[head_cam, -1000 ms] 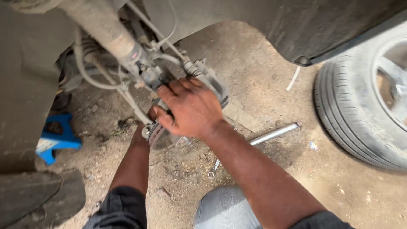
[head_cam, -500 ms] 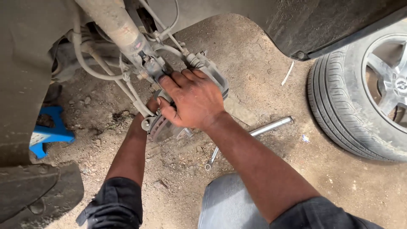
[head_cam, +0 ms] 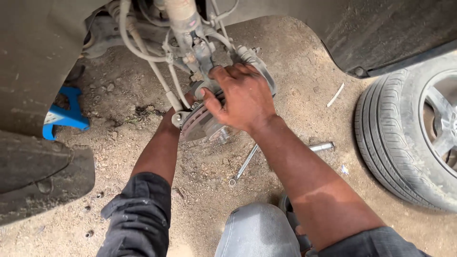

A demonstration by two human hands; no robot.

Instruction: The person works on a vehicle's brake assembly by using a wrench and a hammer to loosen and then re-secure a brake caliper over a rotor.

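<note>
Right hand point(head_cam: 243, 97) lies palm-down, fingers spread and curled over the grey cast-metal brake caliper point(head_cam: 259, 71), gripping its top edge. The caliper sits on the round, ribbed steel brake disc point(head_cam: 197, 124) at the bare wheel hub under the car's arch. Left hand point(head_cam: 178, 112) reaches in behind the disc; mostly hidden, so its grip cannot be told. Pale rubber brake hoses point(head_cam: 143, 52) loop down beside the dusty metal strut point(head_cam: 183, 19), crowding the space above the hands. Ground is dry, gritty sand with pebbles. A slim chrome spanner point(head_cam: 243, 165) lies flat just below the disc, a short shiny steel tube point(head_cam: 322, 146) near it. Removed black treaded tyre point(head_cam: 395, 138) lies at the right edge, well apart. Blue metal jack stand point(head_cam: 64, 114) stands at left under the body.
</note>
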